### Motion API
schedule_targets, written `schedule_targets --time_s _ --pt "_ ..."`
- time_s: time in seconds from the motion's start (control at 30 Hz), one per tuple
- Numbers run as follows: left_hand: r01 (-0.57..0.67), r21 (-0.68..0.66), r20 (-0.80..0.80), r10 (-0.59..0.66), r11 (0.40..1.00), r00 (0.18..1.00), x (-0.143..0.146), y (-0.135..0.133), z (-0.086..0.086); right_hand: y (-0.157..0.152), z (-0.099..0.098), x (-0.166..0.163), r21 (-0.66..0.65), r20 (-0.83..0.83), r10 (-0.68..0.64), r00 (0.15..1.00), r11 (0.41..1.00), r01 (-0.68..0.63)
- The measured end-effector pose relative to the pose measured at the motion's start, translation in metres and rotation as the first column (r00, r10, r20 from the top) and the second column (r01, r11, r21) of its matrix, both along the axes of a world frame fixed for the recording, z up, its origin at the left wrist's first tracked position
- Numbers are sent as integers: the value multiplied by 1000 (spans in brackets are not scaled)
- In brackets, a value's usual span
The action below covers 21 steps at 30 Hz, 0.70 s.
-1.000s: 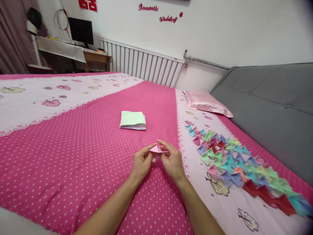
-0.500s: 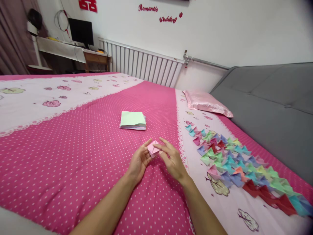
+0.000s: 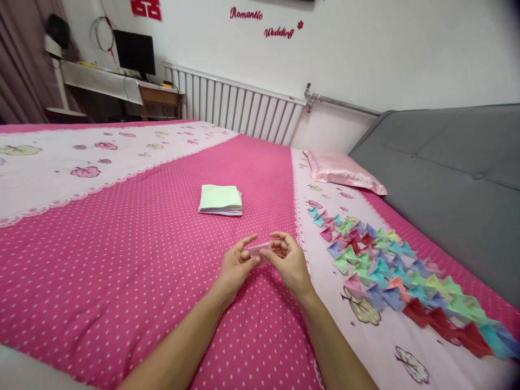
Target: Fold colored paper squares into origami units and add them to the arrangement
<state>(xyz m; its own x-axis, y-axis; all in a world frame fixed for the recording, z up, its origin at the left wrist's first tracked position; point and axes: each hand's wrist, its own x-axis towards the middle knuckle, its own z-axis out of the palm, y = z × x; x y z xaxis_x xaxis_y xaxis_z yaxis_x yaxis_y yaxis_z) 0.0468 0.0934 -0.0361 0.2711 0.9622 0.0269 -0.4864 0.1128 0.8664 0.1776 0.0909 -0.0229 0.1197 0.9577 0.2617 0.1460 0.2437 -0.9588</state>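
Observation:
A small folded piece of pink paper (image 3: 259, 248) is held between both hands, over the dotted pink bedspread. My left hand (image 3: 236, 265) pinches its left end, the thumb on the near side and the index finger raised. My right hand (image 3: 290, 262) grips the right end, with the thumb against the near edge and fingers curled behind. The paper shows as a narrow strip seen nearly edge-on; parts of it are hidden by the fingers. Beyond the hands lies a stack of square paper (image 3: 220, 198), pale green on top.
Several rows of folded paper boats (image 3: 390, 265) in many colours stand on the bed to the right. A pink pillow (image 3: 343, 170) lies by the grey headboard (image 3: 447, 179). At the back are a white radiator (image 3: 235, 100) and a desk with a monitor (image 3: 135, 53).
The pink paper has turned from a diamond facing me to a narrow strip. My left thumb has come to its near side, and my right fingers have moved from its face to its right end.

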Motion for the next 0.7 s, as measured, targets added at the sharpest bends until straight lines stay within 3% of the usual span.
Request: schedule_targets --time_s 0.2,0.37,0.5,0.7 --pt "24 6 -37 -23 1000 999 1 -2 1 -1 2 4 -72 9 102 995 992 -101" --pt "35 -15 -137 -37 999 990 1 -1 -2 -2 6 4 -101 -82 79 993 991 -88" --pt "127 8 -218 -122 992 968 1 1 -6 -3 8 3 -75 -24 40 999 996 -42" --pt "135 45 -253 -119 990 960 1 2 -6 -3 6 2 -80 -62 -5 998 997 0"
